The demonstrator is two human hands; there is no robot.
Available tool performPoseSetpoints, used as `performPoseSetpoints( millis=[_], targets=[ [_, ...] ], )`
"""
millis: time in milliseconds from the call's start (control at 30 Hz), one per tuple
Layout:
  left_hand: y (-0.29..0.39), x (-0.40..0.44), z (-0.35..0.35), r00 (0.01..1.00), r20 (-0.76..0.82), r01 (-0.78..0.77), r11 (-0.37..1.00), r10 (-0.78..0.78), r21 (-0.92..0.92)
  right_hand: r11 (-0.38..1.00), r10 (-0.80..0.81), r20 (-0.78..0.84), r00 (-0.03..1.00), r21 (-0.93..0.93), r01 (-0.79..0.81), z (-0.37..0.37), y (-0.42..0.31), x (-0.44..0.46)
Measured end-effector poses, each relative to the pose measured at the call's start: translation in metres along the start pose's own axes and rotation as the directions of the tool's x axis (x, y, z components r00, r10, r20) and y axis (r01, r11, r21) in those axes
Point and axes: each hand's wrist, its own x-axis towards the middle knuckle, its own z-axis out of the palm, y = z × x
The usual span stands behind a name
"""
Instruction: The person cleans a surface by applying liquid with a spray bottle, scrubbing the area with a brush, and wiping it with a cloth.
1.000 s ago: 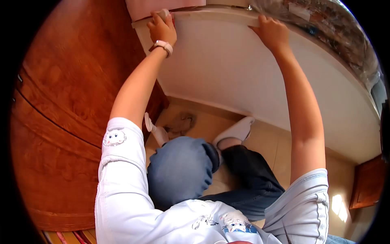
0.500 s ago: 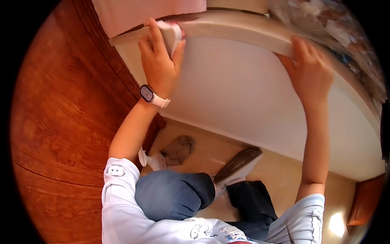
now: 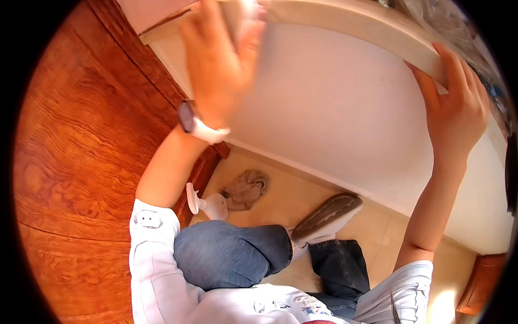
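My left hand point(image 3: 218, 70), with a pale-strapped watch point(image 3: 199, 125) on its wrist, is raised at the left end of a pale ledge point(image 3: 345, 19). Its fingers are closed around a whitish hand-held object point(image 3: 232, 16), smeared by motion and cut off by the top of the view; its kind does not show. Further right, my right hand point(image 3: 456, 100) grips the ledge's front edge, thumb underneath and fingers over the top. Below the ledge is a smooth white wall panel point(image 3: 334, 102).
Brown wood-grain furniture point(image 3: 81, 178) fills the left side. On the tan floor lie a crumpled greyish cloth point(image 3: 247, 189) and a white object with a disc-shaped end point(image 3: 210, 205). Clear plastic wrapping point(image 3: 448, 21) sits above the ledge at upper right. A small wooden piece point(image 3: 483, 281) stands at lower right.
My left hand, with the whitish object, has moved up in the view. My right hand now appears further right and lower on the ledge. The view has shifted, with the ledge higher.
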Motion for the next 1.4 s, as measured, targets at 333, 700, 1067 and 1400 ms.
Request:
performPoseSetpoints(
  millis=[333, 700, 1067, 1400],
  targets=[
    [0.009, -0.011, 0.014, 0.995, -0.079, 0.067, 0.992, -0.058, 0.110, 0.978, 0.116, -0.113, 0.987, 0.186, -0.094, -0.016, -0.017, -0.006],
    [0.016, 0.003, 0.023, 0.997, -0.082, -0.011, 1.000, 0.013, 0.023, 0.986, 0.129, 0.023, 0.991, 0.103, -0.131, -0.006, 0.005, -0.002],
    [-0.002, 0.008, -0.006, 0.929, 0.036, 0.363, 0.925, -0.368, 0.111, 0.973, 0.180, 0.003, 0.984, 0.144, -0.178, -0.019, 0.000, -0.020],
    [0.002, -0.010, -0.002, 0.967, 0.069, 0.249, 0.967, -0.246, -0.047, 0.947, 0.236, 0.072, 0.969, 0.207, -0.246, -0.030, -0.011, -0.007]
  ],
)
